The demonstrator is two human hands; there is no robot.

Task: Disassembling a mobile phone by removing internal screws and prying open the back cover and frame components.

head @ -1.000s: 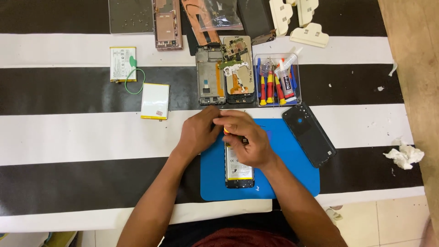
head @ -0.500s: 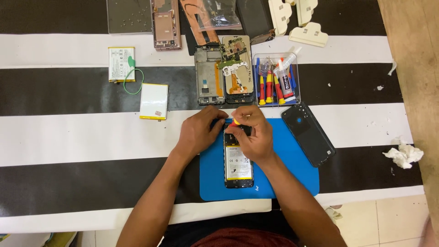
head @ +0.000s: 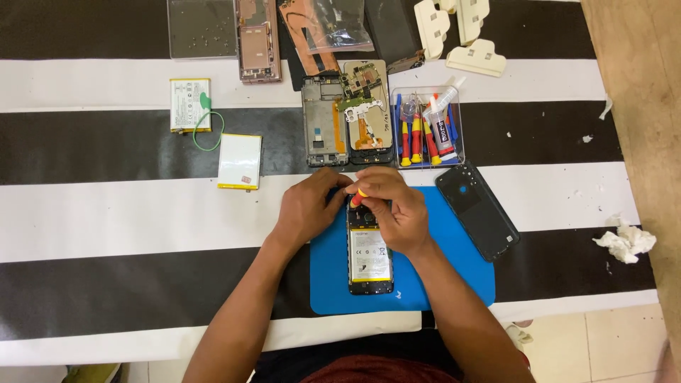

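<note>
The desk (head: 106, 213) under me wears a glossy cover of broad black and white stripes, and on it lies the flat blue work mat (head: 454, 284), smooth and rubbery, with rounded corners; I place everything from that mat. At the mat's middle lies the opened phone (head: 369, 255), a slim dark rectangle with its back off and a pale labelled battery showing, its long axis running straight away from me, top end far. My left hand (head: 308, 209) rests at the mat's far left edge, fingers curled against the phone's top corner, steadying it and holding nothing else. My right hand (head: 397, 209) sits over the phone's top end, its grip closed on a small screwdriver (head: 360, 196) with a red and yellow handle; the tip is hidden beneath my fingers, so the phone's top end lies directly below this grip, and the right hand is the nearer one. Off the mat's right side, partly overlapping it, lies the dark back cover (head: 477, 210), matte and tilted. Beyond the mat's far edge lie two stripped phone frames (head: 347, 113) with bare circuitry, and beside them a clear tray (head: 460, 106) of red-handled tools. Far left of the mat lies a white battery (head: 240, 161).
</note>
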